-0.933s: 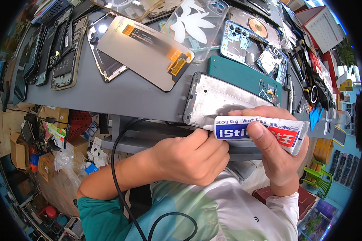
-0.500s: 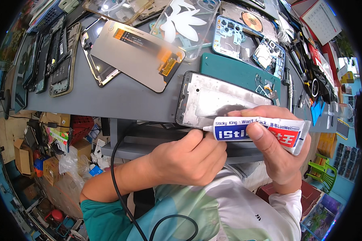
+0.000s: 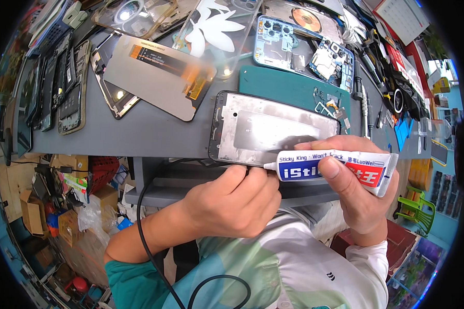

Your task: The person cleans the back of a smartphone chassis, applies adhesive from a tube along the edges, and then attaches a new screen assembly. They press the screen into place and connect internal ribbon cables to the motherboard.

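A dark-rimmed phone frame (image 3: 222, 135) with a silvery metal middle is tilted at the table's near edge. My left hand (image 3: 234, 203) is closed, fingers curled and pinching at the frame's near long edge; its fingertips are partly hidden. In my right hand (image 3: 361, 201) is a white, blue and red glue tube (image 3: 300, 170), gripped between thumb and fingers. The tube lies almost level, its thin white nozzle pointing left. The nozzle tip is at the frame's near edge, beside my left fingertips; whether it touches cannot be told. The tube and right fingers cover the frame's near right corner.
Behind the frame lies a green mat (image 3: 273, 82) with small metal parts. A phone screen panel (image 3: 134, 77) rests at the left, near stacked phone parts (image 3: 72, 103). Farther back are a blue phone housing (image 3: 273, 44) and a clear case (image 3: 237, 26). A black cable (image 3: 145, 242) hangs before me.
The view has shifted, so the tabletop sits farther left. The nozzle has moved rightward along the frame's near edge. Both hands keep their grips.
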The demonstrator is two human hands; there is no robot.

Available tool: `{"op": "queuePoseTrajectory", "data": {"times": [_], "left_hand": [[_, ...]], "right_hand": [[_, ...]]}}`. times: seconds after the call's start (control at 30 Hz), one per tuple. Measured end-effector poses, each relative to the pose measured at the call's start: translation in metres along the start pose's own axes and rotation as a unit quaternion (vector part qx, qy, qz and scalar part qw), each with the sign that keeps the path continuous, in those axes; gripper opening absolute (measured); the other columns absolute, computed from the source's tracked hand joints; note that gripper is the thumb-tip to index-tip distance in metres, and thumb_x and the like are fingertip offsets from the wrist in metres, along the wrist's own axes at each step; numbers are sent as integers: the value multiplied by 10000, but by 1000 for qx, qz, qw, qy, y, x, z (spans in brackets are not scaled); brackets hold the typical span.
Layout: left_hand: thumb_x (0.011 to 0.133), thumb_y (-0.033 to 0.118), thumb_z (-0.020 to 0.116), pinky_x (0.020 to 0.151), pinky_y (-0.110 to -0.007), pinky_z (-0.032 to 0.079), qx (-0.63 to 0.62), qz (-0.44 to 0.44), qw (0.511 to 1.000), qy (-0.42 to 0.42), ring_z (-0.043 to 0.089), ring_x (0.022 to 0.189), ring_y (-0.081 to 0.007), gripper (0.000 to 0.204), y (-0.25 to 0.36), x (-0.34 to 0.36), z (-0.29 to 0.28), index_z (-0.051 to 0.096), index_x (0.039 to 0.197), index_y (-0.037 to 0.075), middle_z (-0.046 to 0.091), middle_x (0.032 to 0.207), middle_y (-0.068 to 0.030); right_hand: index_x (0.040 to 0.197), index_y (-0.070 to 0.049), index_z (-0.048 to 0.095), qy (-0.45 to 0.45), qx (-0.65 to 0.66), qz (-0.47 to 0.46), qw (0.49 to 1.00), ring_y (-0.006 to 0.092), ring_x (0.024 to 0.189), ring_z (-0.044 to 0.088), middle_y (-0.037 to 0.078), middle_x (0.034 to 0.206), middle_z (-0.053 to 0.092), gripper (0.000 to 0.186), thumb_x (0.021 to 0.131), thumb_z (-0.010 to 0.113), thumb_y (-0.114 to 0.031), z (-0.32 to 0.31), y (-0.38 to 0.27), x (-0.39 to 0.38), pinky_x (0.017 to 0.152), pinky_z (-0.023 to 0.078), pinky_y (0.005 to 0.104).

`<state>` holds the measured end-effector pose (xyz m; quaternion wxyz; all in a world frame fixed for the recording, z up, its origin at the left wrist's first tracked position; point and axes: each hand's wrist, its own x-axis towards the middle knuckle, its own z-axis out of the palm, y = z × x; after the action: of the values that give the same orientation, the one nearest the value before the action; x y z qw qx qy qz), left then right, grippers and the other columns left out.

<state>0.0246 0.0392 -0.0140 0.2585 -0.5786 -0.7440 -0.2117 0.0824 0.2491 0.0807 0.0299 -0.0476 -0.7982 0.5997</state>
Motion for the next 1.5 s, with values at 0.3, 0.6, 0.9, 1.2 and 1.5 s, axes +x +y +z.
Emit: {"op": "queuePoseTrajectory", "data": {"times": [0.3, 0.6, 0.9, 1.2, 1.5], "left_hand": [[812, 123, 709, 667, -291, 448, 10, -5, 1000, -5, 618, 795, -180, 141, 2, 1, 1, 617, 709, 94, 654, 828, -38], [804, 110, 732, 667, -300, 461, 7, -21, 1000, 11, 638, 800, -178, 157, 4, 1, 3, 608, 708, 103, 701, 871, -49], [787, 125, 691, 643, -287, 441, 14, -13, 1000, 20, 613, 792, -180, 148, 2, 1, 6, 594, 679, 93, 692, 868, -63], [788, 98, 729, 662, -310, 477, 1, -25, 1000, -3, 652, 804, -198, 171, 4, 2, 3, 587, 692, 87, 732, 889, -83], [764, 119, 698, 637, -282, 441, 5, -16, 1000, 2, 600, 772, -176, 137, 1, 3, 4, 587, 687, 94, 688, 861, -62]], "right_hand": [[1135, 119, 706, 23, 9, 16, 1000, 253, 926, 781, 254, 1026, 798, 271, 982, 759, -99, -6, 1, -6, 878, 618, 363], [1126, 108, 759, 33, 28, -6, 999, 229, 938, 782, 223, 1065, 799, 195, 967, 771, -3, -17, 9, -14, 842, 632, 332], [1124, 106, 762, 45, 7, -8, 999, 212, 926, 778, 210, 1063, 802, 196, 974, 766, -21, -24, 10, -20, 829, 630, 321], [1109, 99, 775, 55, 4, 6, 998, 208, 914, 775, 202, 1040, 806, 186, 977, 766, -32, -27, 8, -22, 823, 624, 320], [1099, 84, 790, 73, 0, 10, 997, 206, 894, 772, 196, 1034, 807, 179, 970, 771, -38, -31, 9, -27, 813, 617, 319]]}}
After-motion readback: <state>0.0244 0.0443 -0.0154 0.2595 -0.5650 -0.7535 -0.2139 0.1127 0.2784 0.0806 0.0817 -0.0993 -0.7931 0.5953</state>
